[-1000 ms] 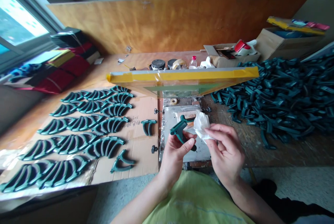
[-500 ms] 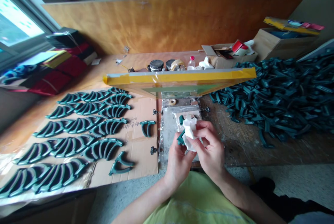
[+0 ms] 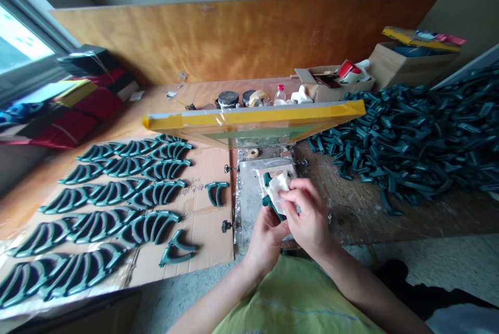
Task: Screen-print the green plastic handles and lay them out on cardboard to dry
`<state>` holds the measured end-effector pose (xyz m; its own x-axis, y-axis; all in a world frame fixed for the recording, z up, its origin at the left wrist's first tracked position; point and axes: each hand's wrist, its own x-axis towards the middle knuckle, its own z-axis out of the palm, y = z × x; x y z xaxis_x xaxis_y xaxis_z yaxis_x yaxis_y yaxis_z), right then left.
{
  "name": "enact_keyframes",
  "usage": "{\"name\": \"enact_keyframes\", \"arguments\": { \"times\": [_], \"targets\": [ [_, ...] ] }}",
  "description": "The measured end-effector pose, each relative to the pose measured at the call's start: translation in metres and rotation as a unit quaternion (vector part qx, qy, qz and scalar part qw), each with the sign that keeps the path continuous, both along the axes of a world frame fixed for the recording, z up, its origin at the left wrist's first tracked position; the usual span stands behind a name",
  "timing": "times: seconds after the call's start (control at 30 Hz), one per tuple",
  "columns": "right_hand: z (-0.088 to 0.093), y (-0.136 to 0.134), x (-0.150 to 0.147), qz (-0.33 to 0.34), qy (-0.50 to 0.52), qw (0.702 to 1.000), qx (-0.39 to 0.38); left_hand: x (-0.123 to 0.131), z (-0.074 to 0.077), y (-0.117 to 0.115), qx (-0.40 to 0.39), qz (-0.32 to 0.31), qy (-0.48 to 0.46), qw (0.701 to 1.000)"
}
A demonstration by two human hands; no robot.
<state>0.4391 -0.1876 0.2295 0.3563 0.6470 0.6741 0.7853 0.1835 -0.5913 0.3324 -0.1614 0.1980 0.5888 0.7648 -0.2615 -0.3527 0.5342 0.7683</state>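
Observation:
My left hand [image 3: 264,235] is closed round a dark green curved plastic handle [image 3: 267,201], mostly covered by my fingers and a white wipe. Pinched in my right hand [image 3: 310,214] is that crumpled white wipe [image 3: 278,188], pressed against the handle; whether it is paper or cloth I cannot tell. Both hands are over a grey base plate [image 3: 249,183]. Just beyond the wipe a small dark green piece [image 3: 266,178] shows; I cannot tell if it belongs to the held handle. Behind the plate a yellow-taped screen frame [image 3: 253,114] stands raised.
On the left, rows of green handles [image 3: 154,195] lie on flattened cardboard [image 3: 210,225]. A large heap of similar handles [image 3: 413,136] covers the right side. Dark-lidded tubs [image 3: 228,99], a red-capped bottle [image 3: 279,95] and cardboard boxes [image 3: 405,66] stand behind the frame.
My right hand has shifted with the wipe along the handle, and the wipe lies flatter now. My left hand keeps its hold on the handle. The whole view has shifted slightly.

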Motion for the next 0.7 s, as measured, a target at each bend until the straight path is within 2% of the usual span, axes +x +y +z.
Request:
{"name": "enact_keyframes", "arguments": {
  "times": [0.07, 0.17, 0.23, 0.3, 0.37, 0.43, 0.47, 0.5, 0.53, 0.6, 0.7],
  "targets": [
    [-0.005, 0.006, 0.009, -0.028, -0.019, 0.999, -0.006, -0.001, 0.003, -0.002, -0.008, -0.024, 0.001, 1.000],
    [-0.017, 0.011, 0.034, -0.082, -0.011, 0.997, -0.010, -0.003, 0.015, -0.003, -0.061, -0.048, -0.018, 0.997],
    [-0.025, 0.006, 0.050, -0.095, 0.021, 0.995, -0.006, -0.008, 0.020, 0.002, -0.091, -0.026, -0.034, 0.995],
    [-0.032, -0.002, 0.062, -0.091, 0.079, 0.993, -0.007, -0.020, 0.015, 0.015, -0.089, 0.006, -0.022, 0.996],
    [-0.042, -0.012, 0.070, -0.084, 0.150, 0.985, -0.012, -0.042, -0.004, 0.035, -0.058, 0.034, 0.029, 0.997],
    [-0.054, -0.020, 0.076, -0.089, 0.219, 0.972, -0.022, -0.075, -0.035, 0.056, 0.003, 0.062, 0.144, 0.988],
    [-0.061, -0.023, 0.079, -0.093, 0.248, 0.964, -0.029, -0.093, -0.054, 0.067, 0.038, 0.075, 0.229, 0.970],
    [-0.067, -0.026, 0.080, -0.097, 0.275, 0.956, -0.039, -0.112, -0.073, 0.075, 0.076, 0.081, 0.340, 0.934],
    [-0.072, -0.028, 0.081, -0.099, 0.297, 0.949, -0.049, -0.129, -0.092, 0.083, 0.096, 0.086, 0.454, 0.881],
    [-0.079, -0.030, 0.080, -0.096, 0.325, 0.938, -0.070, -0.157, -0.125, 0.092, 0.091, 0.093, 0.566, 0.814],
    [-0.084, -0.029, 0.076, -0.083, 0.333, 0.935, -0.088, -0.176, -0.156, 0.096, 0.084, 0.072, 0.642, 0.759]
  ]
}}
